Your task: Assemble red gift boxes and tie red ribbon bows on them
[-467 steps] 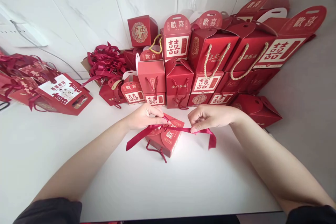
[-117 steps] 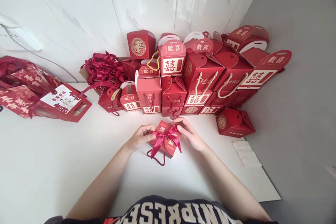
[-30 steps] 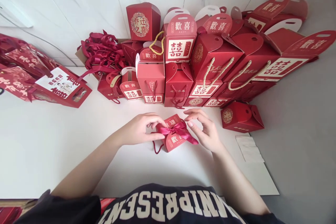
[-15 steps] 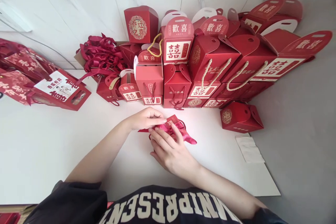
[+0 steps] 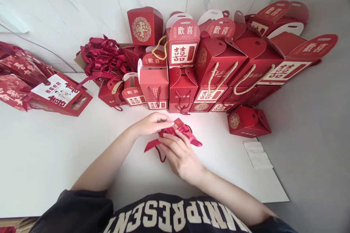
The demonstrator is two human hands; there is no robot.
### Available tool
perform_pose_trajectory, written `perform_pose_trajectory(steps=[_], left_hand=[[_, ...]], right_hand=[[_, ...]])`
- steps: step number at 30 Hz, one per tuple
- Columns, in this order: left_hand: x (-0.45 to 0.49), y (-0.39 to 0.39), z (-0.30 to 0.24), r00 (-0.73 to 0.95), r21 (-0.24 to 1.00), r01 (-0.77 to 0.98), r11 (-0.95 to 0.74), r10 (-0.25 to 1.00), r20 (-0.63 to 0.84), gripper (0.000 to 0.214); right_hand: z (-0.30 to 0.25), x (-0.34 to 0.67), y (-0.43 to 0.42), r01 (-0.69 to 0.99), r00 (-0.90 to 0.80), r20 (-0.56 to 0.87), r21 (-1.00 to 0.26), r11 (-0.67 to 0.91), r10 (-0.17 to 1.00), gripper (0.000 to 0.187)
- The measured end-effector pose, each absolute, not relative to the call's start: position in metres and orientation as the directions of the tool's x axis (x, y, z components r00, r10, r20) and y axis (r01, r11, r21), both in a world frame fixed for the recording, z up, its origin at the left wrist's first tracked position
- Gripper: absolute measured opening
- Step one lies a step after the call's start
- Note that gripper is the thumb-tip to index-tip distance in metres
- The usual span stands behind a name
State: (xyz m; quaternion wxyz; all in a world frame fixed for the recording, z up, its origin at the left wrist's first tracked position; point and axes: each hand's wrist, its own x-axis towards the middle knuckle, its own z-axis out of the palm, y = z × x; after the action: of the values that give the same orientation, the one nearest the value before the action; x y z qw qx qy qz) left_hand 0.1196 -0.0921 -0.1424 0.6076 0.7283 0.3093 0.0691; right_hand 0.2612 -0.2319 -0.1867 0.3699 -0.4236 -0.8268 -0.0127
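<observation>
A small red gift box (image 5: 179, 123) with gold lettering sits on the white table (image 5: 54, 153), mostly hidden by my hands. A dark red satin ribbon (image 5: 193, 139) is tied in a bow on it, with tails trailing left and right. My left hand (image 5: 151, 123) curls over the box's left top, fingertips pinched at the ribbon. My right hand (image 5: 179, 156) lies across the front of the box, fingers bent onto the bow. A thin red cord handle (image 5: 161, 157) hangs below the box.
Stacked red gift boxes (image 5: 188, 69) with rope handles line the wall behind. A heap of loose red ribbons (image 5: 102, 58) lies at the back left, flat red bags (image 5: 57, 94) at far left. One red box (image 5: 247, 121) and a white paper (image 5: 257, 154) lie right.
Earlier the ribbon was pulled out and then tied into a bow. Over the last second my right hand came from the box's right side round to its front, covering it.
</observation>
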Motion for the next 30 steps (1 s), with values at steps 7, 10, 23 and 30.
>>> perform_pose_trajectory(steps=[7, 10, 23, 30], left_hand=[[0.127, -0.098, -0.146, 0.760, 0.857, 0.401, -0.323, 0.640, -0.114, 0.052], [0.126, -0.099, -0.146, 0.748, 0.834, 0.439, -0.335, 0.650, -0.133, 0.053], [0.114, -0.114, -0.120, 0.757, 0.715, 0.576, -0.396, 0.589, -0.283, 0.046], [0.120, -0.123, -0.122, 0.660, 0.553, 0.677, -0.486, 0.733, -0.164, 0.058]], right_hand=[[-0.169, 0.324, -0.221, 0.315, -0.323, 0.520, -0.729, 0.608, 0.790, 0.019], [-0.164, 0.343, -0.219, 0.330, -0.343, 0.348, -0.825, 0.458, 0.873, 0.016], [-0.149, 0.366, -0.183, 0.330, -0.264, 0.103, -0.925, 0.190, 0.959, 0.026], [-0.158, 0.334, -0.144, 0.284, -0.445, 0.040, -0.941, 0.183, 0.895, 0.032]])
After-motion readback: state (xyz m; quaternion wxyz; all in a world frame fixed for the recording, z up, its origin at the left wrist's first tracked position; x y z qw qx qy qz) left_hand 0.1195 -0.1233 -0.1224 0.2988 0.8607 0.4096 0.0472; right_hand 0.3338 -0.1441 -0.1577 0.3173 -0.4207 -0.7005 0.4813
